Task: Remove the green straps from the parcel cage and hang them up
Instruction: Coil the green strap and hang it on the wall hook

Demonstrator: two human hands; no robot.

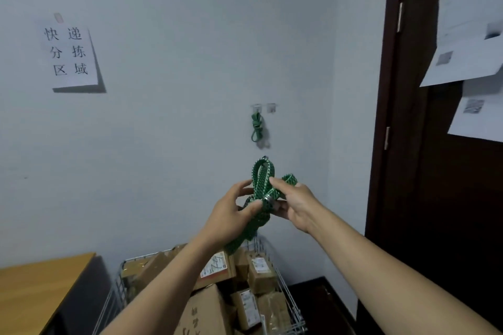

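Note:
I hold a bundled green strap (262,179) with white-dotted edges up in front of the wall, above the parcel cage (283,288). My left hand (231,215) pinches its lower folds between thumb and fingers. My right hand (294,204) grips the loops from the right, near a small metal ring on the strap. The strap's tail hangs down toward the boxes. A second green strap (256,126) hangs knotted from the left of two clear wall hooks (256,107); the right hook (271,107) is bare.
The wire cage holds several cardboard parcels (215,269). A wooden table (35,285) stands at the lower left. A paper sign (69,54) is taped to the wall. A dark door (435,144) with taped papers (471,43) is on the right.

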